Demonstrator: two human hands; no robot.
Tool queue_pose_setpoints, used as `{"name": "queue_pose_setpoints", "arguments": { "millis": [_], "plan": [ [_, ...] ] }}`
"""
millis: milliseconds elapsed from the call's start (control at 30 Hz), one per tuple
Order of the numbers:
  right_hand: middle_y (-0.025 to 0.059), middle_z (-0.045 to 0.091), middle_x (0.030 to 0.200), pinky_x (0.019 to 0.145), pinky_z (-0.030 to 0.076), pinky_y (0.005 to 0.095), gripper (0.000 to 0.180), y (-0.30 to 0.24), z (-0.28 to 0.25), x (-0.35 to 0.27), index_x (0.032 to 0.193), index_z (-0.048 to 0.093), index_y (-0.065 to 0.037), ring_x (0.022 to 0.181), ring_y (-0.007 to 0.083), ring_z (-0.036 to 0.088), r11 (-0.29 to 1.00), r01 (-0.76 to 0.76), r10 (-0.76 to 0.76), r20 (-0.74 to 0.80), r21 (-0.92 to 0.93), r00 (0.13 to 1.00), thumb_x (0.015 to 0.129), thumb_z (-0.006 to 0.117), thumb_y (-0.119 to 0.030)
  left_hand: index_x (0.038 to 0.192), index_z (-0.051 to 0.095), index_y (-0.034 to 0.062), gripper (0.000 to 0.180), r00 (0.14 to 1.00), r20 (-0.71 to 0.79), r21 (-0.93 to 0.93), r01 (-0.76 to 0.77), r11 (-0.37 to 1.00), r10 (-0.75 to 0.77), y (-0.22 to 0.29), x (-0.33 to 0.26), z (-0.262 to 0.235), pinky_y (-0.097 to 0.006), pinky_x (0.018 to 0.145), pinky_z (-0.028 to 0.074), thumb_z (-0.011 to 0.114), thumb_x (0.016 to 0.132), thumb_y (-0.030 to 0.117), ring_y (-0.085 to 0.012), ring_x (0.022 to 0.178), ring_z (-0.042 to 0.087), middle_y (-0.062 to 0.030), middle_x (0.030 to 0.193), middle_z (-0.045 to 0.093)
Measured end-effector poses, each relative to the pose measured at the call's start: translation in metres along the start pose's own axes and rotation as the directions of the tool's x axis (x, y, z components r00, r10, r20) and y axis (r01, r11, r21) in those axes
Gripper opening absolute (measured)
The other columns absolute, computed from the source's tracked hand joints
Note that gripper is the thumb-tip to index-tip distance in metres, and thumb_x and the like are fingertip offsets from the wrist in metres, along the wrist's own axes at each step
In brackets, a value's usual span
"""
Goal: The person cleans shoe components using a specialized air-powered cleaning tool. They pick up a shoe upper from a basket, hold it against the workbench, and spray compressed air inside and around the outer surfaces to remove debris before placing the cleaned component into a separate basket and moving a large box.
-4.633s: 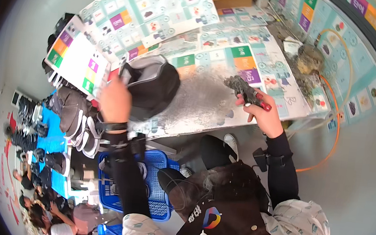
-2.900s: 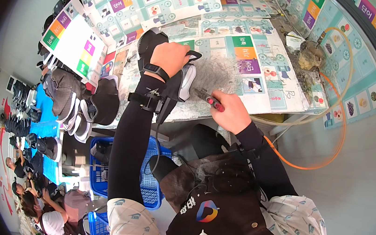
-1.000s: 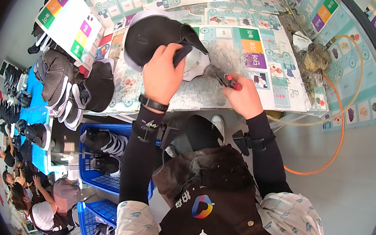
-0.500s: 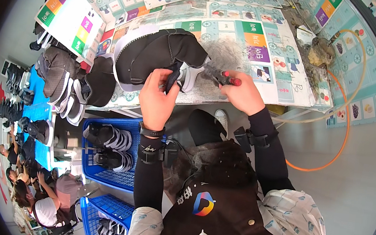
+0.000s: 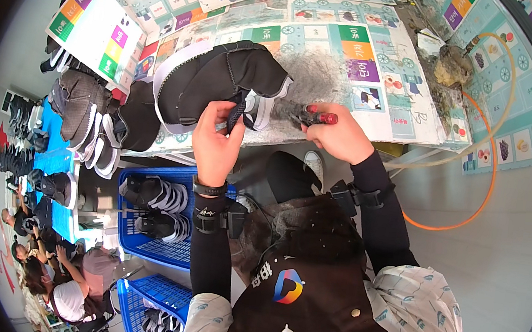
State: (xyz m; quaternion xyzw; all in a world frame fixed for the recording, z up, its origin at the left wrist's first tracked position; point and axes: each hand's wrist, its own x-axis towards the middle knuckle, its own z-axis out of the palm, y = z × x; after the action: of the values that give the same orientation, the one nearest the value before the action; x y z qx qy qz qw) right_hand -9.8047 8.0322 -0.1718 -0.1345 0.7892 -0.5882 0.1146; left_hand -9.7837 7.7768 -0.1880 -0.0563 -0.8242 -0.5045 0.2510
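On the table lies a stack of black shoe uppers [image 5: 213,83] with white edging. My left hand [image 5: 217,143] pinches a dark flap at the near right end of the uppers, its fingers closed. In my right hand [image 5: 344,136] is a pliers-like hand tool [image 5: 294,111] with red handle ends and a head coated in dark lint. The tool's tip points left at the white-edged part beside my left fingers. Whether it touches the material I cannot tell.
The table [image 5: 314,72] is covered in printed sheets with dark lint. More black uppers [image 5: 139,114] hang over its left edge. Blue baskets [image 5: 153,245] with shoe uppers stand below. An orange hose [image 5: 490,193] loops at right. Other people [image 5: 68,288] work at lower left.
My right hand has brought the tool slightly left and down, and its head now lies lower beside the flap. My left hand and the uppers have shifted a little left.
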Motion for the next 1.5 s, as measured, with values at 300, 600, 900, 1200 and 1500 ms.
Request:
{"name": "queue_pose_setpoints", "arguments": {
  "millis": [300,600,900,1200,1500],
  "plan": [
    [0.0045,0.057,0.058,0.053,0.041,0.0286,0.014,0.003,-0.002,0.003,0.084,0.065,0.004,0.051,0.0119,0.052,1.000,0.004,-0.004,-0.002,0.016,1.000,0.074,0.064,-0.007,0.109,0.064,0.0000,0.026,1.000,0.008,-0.034,0.028,0.999,-0.028,-0.002,0.000,-0.001,-0.029,0.070,0.057,0.072,0.084,-0.003,-0.0160,0.087,0.065,-0.0097,0.094,0.068],
    [0.0045,0.056,0.058,0.053,0.041,0.0291,0.014,-0.001,-0.003,-0.001,0.084,0.066,0.004,0.052,0.0125,0.053,0.997,-0.060,0.059,0.008,0.049,0.998,0.074,0.064,-0.007,0.109,0.063,-0.0007,0.026,0.999,0.016,-0.070,0.038,0.997,-0.037,-0.003,-0.002,-0.001,-0.029,0.072,0.057,0.072,0.085,-0.003,-0.0155,0.088,0.064,-0.0094,0.095,0.068],
    [0.0292,0.065,0.077,0.075,0.053,0.0449,0.044,-0.002,-0.007,-0.002,0.113,0.070,0.005,0.081,0.0478,0.065,0.991,-0.047,0.032,-0.112,-0.128,0.993,0.075,0.066,-0.017,0.109,0.064,-0.0007,0.026,0.999,0.011,-0.088,0.037,0.995,-0.036,-0.006,-0.003,0.000,-0.029,0.072,0.057,0.073,0.085,-0.003,-0.0154,0.087,0.064,-0.0094,0.094,0.068],
    [0.0072,0.061,0.061,0.053,0.042,0.0278,0.027,0.013,-0.004,-0.002,0.097,0.067,0.010,0.052,0.0122,0.054,0.988,-0.149,0.146,0.055,0.047,0.988,0.076,0.066,-0.008,0.109,0.064,-0.0012,0.025,0.999,0.001,-0.059,0.041,0.997,-0.041,-0.002,0.000,0.003,-0.029,0.071,0.057,0.073,0.085,-0.002,-0.0158,0.087,0.065,-0.0100,0.093,0.069],
    [0.0203,0.067,0.090,0.075,0.050,0.0469,0.030,0.019,-0.029,0.000,0.108,0.062,0.001,0.085,0.0378,0.065,0.908,-0.033,-0.106,-0.304,-0.419,0.947,0.081,0.066,-0.011,0.109,0.070,-0.0046,0.025,0.970,-0.240,0.236,0.100,0.967,-0.041,0.002,0.023,-0.041,-0.037,0.077,0.054,0.065,0.098,0.017,-0.0246,0.082,0.070,-0.0179,0.092,0.074]
  ]
}}
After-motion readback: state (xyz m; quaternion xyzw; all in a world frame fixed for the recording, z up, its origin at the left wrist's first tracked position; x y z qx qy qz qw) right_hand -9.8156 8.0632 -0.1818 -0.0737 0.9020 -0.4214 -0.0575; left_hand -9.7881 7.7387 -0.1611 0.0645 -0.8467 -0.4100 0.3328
